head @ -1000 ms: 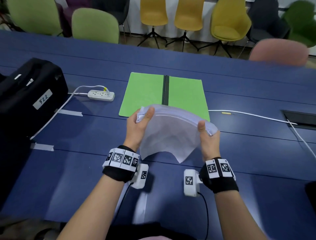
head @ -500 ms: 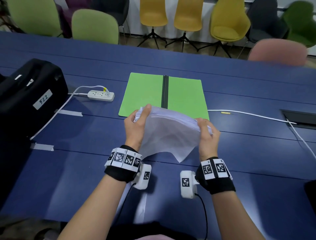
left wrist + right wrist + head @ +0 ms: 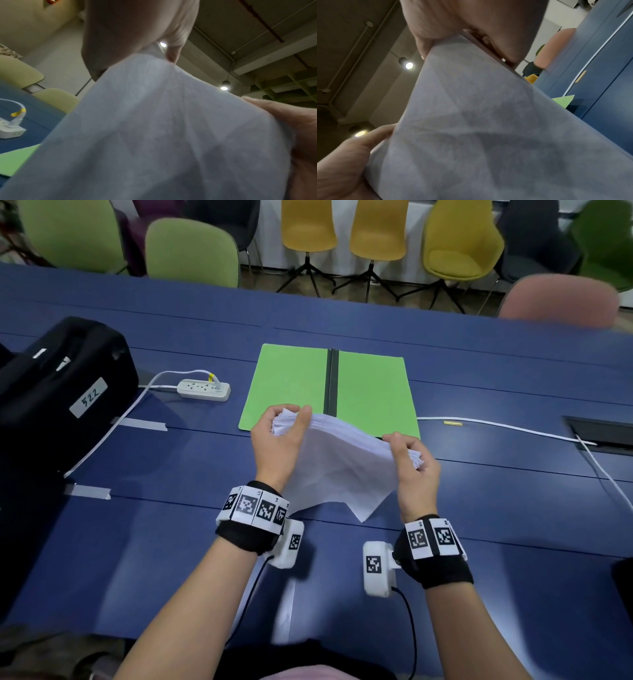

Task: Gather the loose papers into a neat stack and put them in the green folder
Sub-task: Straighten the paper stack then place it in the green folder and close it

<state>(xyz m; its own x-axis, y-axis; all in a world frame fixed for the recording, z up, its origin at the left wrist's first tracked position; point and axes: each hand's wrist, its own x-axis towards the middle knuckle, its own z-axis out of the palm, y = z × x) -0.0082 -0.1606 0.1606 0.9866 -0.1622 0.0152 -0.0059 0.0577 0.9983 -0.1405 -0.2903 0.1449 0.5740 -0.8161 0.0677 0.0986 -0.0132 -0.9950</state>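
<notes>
Holding papers [image 3: 337, 470], hands [image 3: 279, 441] closer together than before.

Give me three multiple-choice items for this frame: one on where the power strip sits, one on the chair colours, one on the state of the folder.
1. Where is the power strip relative to the green folder?
A. To its left on the table
B. Lying on top of it
C. To its right, by the table hatch

2. How many yellow chairs stand in the row across the table?
A. One
B. Three
C. Five

3. What state is the green folder in?
A. Closed, papers inside
B. Open flat, no papers in it
C. Standing upright

Answers:
1. A: the head view shows the strip left of the folder, with bare table between them.
2. B: three yellow seats stand side by side.
3. B: both green halves lie flat beside the dark spine, while the left hand and right hand hold the paper stack above the table.
</notes>
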